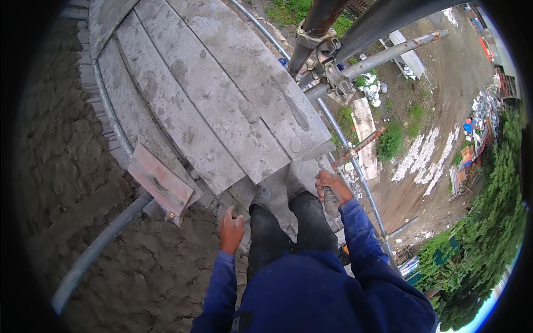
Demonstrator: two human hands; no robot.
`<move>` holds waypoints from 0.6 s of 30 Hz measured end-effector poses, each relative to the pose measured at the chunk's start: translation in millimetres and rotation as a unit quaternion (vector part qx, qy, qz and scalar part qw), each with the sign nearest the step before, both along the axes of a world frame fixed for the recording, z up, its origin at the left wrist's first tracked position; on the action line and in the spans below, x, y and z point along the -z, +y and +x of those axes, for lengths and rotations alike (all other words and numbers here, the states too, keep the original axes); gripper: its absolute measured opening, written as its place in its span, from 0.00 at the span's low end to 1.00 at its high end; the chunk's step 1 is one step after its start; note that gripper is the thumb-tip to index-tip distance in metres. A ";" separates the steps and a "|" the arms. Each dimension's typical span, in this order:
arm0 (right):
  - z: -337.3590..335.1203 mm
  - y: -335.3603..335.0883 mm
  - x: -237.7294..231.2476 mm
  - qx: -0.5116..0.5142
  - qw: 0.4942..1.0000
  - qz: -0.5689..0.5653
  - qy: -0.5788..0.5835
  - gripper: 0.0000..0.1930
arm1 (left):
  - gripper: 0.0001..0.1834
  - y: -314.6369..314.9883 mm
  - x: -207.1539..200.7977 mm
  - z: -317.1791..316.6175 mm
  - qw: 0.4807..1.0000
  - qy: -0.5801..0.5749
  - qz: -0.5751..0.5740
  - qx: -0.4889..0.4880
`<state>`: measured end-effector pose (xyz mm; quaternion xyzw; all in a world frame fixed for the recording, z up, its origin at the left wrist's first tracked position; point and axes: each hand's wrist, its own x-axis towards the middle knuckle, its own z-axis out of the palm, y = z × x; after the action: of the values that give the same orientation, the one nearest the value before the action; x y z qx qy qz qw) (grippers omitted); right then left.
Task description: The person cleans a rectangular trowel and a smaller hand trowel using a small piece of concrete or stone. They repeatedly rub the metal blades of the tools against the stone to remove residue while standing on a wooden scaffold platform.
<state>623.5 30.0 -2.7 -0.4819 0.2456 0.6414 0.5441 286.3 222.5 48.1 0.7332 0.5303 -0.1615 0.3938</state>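
My left hand [231, 229] hangs beside my left leg, over the rough wet-looking mortar wall. Its fingers are loosely bent and a little apart, with nothing seen in them. Out by my right leg, my right hand [332, 187] is closed round a grey, mortar-caked rod-like piece [330, 203]; what kind of thing it is cannot be made out. A worn plastering float [161, 180] with a reddish face lies tilted at the left edge of the planks, nearer my left hand but apart from it.
Dusty scaffold planks [211, 94] stretch ahead of my boots [261, 195]. A steel pole [100, 244] runs along the mortared wall [66, 144] at left. Clamped scaffold tubes [327, 66] rise at front right. Beyond the rail [361, 177], muddy ground lies far below.
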 end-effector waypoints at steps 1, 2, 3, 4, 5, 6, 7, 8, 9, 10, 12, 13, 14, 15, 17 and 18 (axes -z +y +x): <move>-2.9 -2.5 -17.1 -0.007 1.000 0.002 -0.001 0.08 | 0.29 -1.0 -1.4 -8.8 1.000 -0.005 0.006 -0.015; 1.1 -6.6 -29.6 -0.010 1.000 0.001 -0.011 0.07 | 0.29 -2.6 -1.5 -5.5 0.999 -0.019 0.008 -0.026; 4.8 -4.2 -18.1 -0.009 1.000 0.011 -0.001 0.06 | 0.29 -3.5 -1.1 -1.8 1.000 -0.010 0.002 -0.015; 7.2 -2.9 -2.4 -0.008 1.000 0.011 0.002 0.06 | 0.29 -4.4 -0.7 2.0 1.000 0.000 -0.004 -0.003; 12.5 -2.1 11.9 -0.004 1.000 0.011 0.002 0.06 | 0.29 -3.9 1.9 9.9 1.000 0.005 -0.010 0.010; 15.3 3.3 17.2 -0.006 1.000 0.016 0.008 0.06 | 0.29 -3.5 3.8 14.8 1.000 -0.012 -0.003 0.011; 12.3 4.8 18.9 -0.007 1.000 0.003 -0.012 0.06 | 0.29 -2.4 6.9 20.5 0.999 -0.029 0.004 0.013; 0.1 -5.4 11.0 -0.013 1.000 0.004 -0.007 0.06 | 0.29 -7.1 4.9 11.8 0.999 -0.033 0.003 0.015; -1.4 -6.7 -3.1 -0.017 1.000 0.014 -0.011 0.06 | 0.28 -5.0 2.4 8.2 0.999 -0.034 0.015 0.011; -3.4 -5.4 -14.0 -0.022 0.999 0.024 -0.015 0.06 | 0.28 -4.8 -1.8 2.1 0.999 -0.034 0.027 0.006; -0.8 -2.0 -12.9 -0.036 0.999 -0.002 -0.026 0.06 | 0.28 -6.2 -3.5 4.8 0.999 -0.033 0.027 0.006; 6.3 5.9 8.6 -0.046 0.998 -0.012 -0.029 0.06 | 0.28 -5.9 -2.6 9.4 0.999 -0.028 0.021 0.008; 12.8 11.3 31.1 -0.056 0.998 -0.021 -0.034 0.06 | 0.28 -6.0 0.2 15.5 1.000 -0.026 0.015 0.009; 15.6 14.0 47.7 -0.073 0.995 -0.034 -0.053 0.06 | 0.28 -6.7 1.8 22.6 0.999 -0.036 0.018 0.018; 17.8 23.3 55.7 -0.086 0.993 -0.037 -0.065 0.06 | 0.28 -3.2 -1.0 27.4 0.998 -0.044 0.030 0.034; 15.7 26.1 56.3 -0.091 0.993 -0.040 -0.071 0.06 | 0.28 -1.1 -3.3 23.8 0.998 -0.050 0.026 0.026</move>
<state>639.2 56.0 -59.0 -0.5680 0.1872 0.6419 0.4799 310.1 221.4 51.5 0.7639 0.4949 -0.1213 0.3961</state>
